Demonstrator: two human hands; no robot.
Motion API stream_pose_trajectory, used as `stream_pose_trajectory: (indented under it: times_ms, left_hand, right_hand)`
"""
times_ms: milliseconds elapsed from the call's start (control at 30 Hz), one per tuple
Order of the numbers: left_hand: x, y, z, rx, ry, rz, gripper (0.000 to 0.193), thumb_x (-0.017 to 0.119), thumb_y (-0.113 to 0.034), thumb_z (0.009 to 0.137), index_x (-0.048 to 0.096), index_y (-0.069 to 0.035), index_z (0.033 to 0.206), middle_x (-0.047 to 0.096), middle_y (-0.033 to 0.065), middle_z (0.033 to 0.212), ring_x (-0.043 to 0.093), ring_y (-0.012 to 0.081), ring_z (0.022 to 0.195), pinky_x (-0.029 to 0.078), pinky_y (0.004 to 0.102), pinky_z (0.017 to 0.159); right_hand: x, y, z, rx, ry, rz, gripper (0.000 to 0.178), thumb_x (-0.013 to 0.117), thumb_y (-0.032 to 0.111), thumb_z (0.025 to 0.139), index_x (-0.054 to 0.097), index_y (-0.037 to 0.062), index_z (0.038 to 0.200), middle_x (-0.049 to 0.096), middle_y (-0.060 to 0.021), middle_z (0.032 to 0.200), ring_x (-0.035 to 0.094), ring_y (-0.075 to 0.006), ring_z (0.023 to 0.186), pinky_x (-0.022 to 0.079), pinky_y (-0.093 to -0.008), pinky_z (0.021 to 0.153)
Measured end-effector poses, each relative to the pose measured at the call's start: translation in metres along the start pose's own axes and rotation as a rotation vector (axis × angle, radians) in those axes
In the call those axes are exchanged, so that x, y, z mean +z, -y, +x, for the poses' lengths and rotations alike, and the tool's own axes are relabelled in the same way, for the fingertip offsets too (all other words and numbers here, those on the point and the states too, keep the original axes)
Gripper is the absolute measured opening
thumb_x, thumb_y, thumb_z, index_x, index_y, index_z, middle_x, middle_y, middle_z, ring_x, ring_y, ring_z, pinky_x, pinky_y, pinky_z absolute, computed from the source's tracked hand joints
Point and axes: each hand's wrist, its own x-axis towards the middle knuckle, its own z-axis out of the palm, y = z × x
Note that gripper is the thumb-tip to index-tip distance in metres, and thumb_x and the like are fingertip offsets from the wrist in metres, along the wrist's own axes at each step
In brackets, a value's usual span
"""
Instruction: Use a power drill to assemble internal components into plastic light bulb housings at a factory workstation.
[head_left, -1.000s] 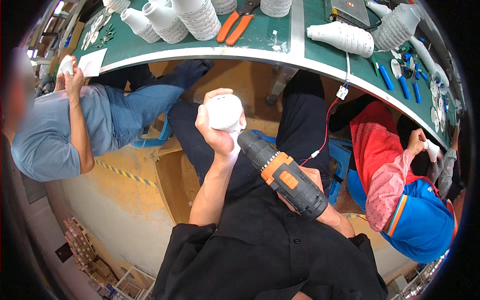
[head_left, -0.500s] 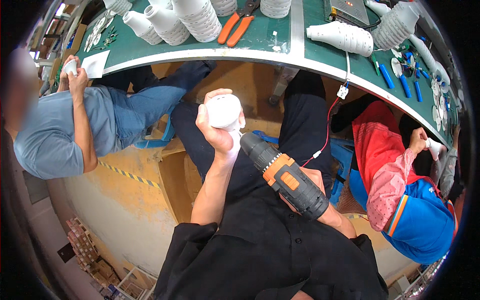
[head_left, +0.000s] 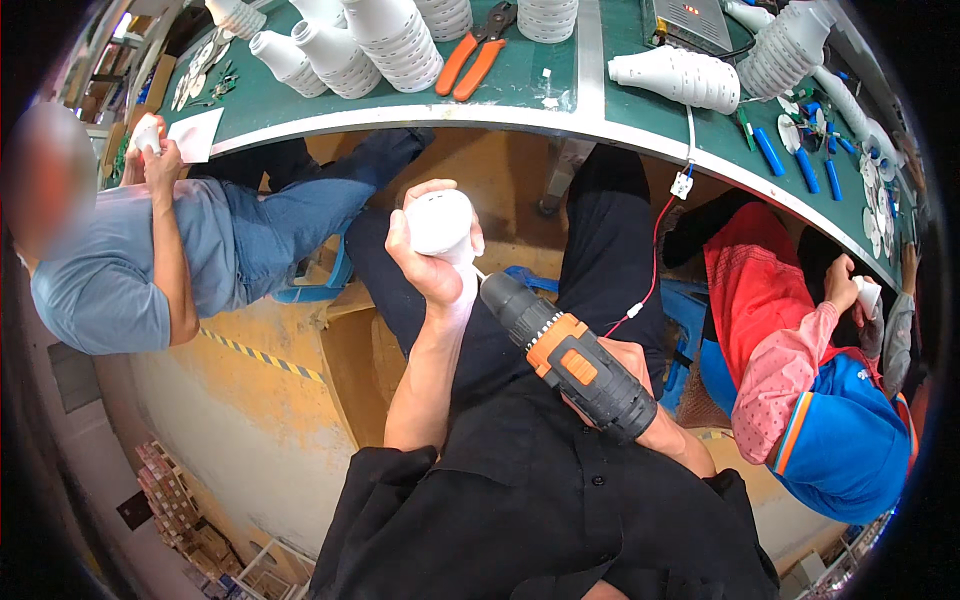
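Observation:
My left hand (head_left: 428,270) is closed around a white lamp housing (head_left: 440,222), its wide round end facing up. My right hand (head_left: 630,362) grips a black and orange cordless drill (head_left: 570,355), its handle mostly hidden under the body. The chuck points up and left at the housing's lower part, beside my left wrist. A thin bit reaches toward it; whether the tip touches or is inside cannot be made out. Bright light falls on my left wrist and the housing there.
On the green bench (head_left: 540,60) stand stacked white housings (head_left: 395,45), near orange-handled pliers (head_left: 472,55). A red wire (head_left: 655,250) hangs from the edge at right. Co-workers sit on both sides, each holding a white part. A cardboard box (head_left: 350,370) is by my left side.
My left hand and the housing have shifted very slightly left in the picture. The drill stays pointed at the housing. The left co-worker's white part has tilted.

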Motion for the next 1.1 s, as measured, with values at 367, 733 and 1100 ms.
stream_pose_trajectory:
  times_ms: [367, 733, 1100]
  left_hand:
    - [-0.022, -0.028, -0.013, -0.332, 0.123, -0.088, 0.054, 0.064, -0.030, 0.096, 0.044, -0.007, 0.140, 0.055, 0.0086, 0.098, 0.052, 0.0150, 0.075, 0.043, 0.0273, 0.066]
    - [0.105, -0.162, 0.079, 0.403, 0.567, 1.290, 0.071, 0.073, 0.009, 0.070, 0.047, -0.008, 0.134, 0.063, 0.0075, 0.103, 0.065, 0.0202, 0.091, 0.053, 0.0314, 0.085]
    - [0.291, -0.083, 0.226, 1.844, 0.980, 2.355, 0.023, 0.063, -0.016, 0.086, 0.061, -0.011, 0.109, 0.061, -0.0002, 0.085, 0.062, 0.0177, 0.088, 0.045, 0.0342, 0.073]
  right_hand:
    - [-0.010, -0.001, -0.012, -0.101, -0.134, 0.020, 0.025, 0.076, 0.007, 0.078, 0.067, -0.0025, 0.099, 0.072, -0.0135, 0.094, 0.073, -0.0260, 0.079, 0.056, -0.0319, 0.065]
    - [-0.009, -0.007, -0.011, -0.250, -0.169, 0.065, 0.021, 0.075, 0.014, 0.081, 0.064, 0.0001, 0.094, 0.062, -0.0100, 0.077, 0.065, -0.0250, 0.063, 0.051, -0.0321, 0.051]
    - [-0.016, -0.024, -0.007, -0.229, -0.177, 0.218, 0.022, 0.074, 0.010, 0.078, 0.064, 0.0001, 0.095, 0.061, -0.0089, 0.076, 0.064, -0.0232, 0.060, 0.050, -0.0324, 0.051]
